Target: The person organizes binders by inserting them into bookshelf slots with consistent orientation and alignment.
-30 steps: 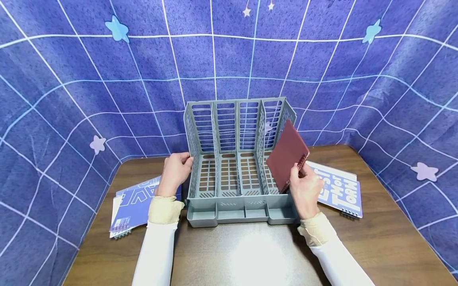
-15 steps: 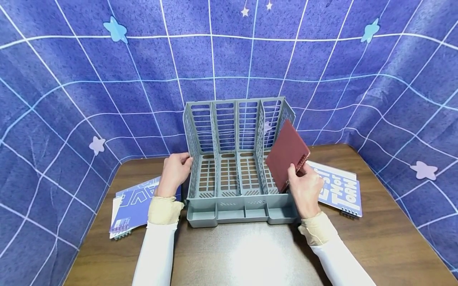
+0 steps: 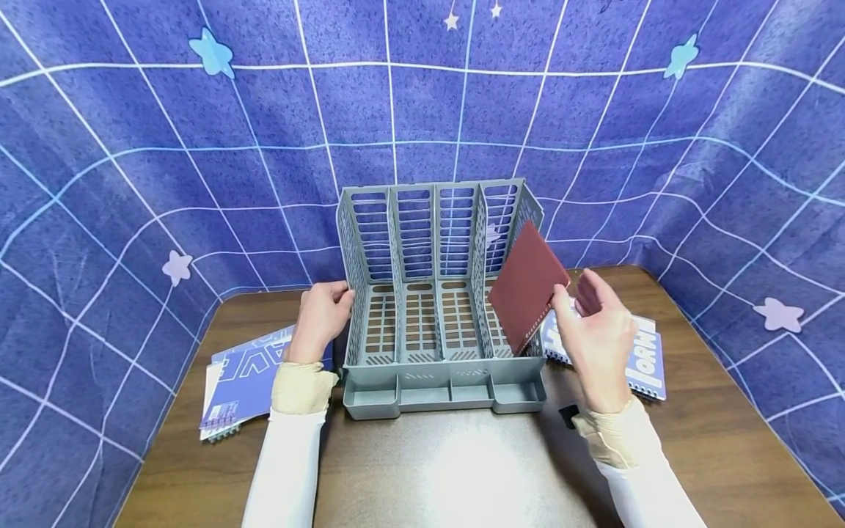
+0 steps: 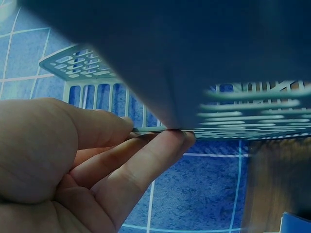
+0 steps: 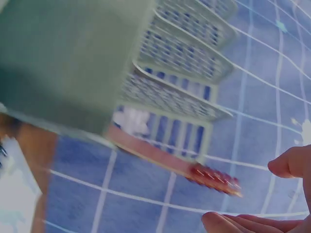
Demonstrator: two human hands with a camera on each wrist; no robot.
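Starry blue cloth (image 3: 422,110) backs the wooden surface (image 3: 370,477). Thumb and fingers parted, the right hand (image 3: 601,341) has just released the maroon spiral notebook (image 3: 528,286), so it seemingly rests, tilted, in the rightmost compartment of the file rack (image 3: 429,385); the left hand (image 3: 322,312) pinches the rack's left wall. Blue notebooks (image 3: 254,389) flank it.

This seems to be a small study-desk corner, but whether it belongs to a home, an office or a studio, I cannot tell. A wood-patterned table (image 3: 726,455) has blue-purple cloth (image 3: 422,110) with grid lines and stars around its back and side edges. It carries stationery: a grey file rack (image 3: 439,373) toward the back edge and spiral notebooks (image 3: 247,385) toward the left edge.
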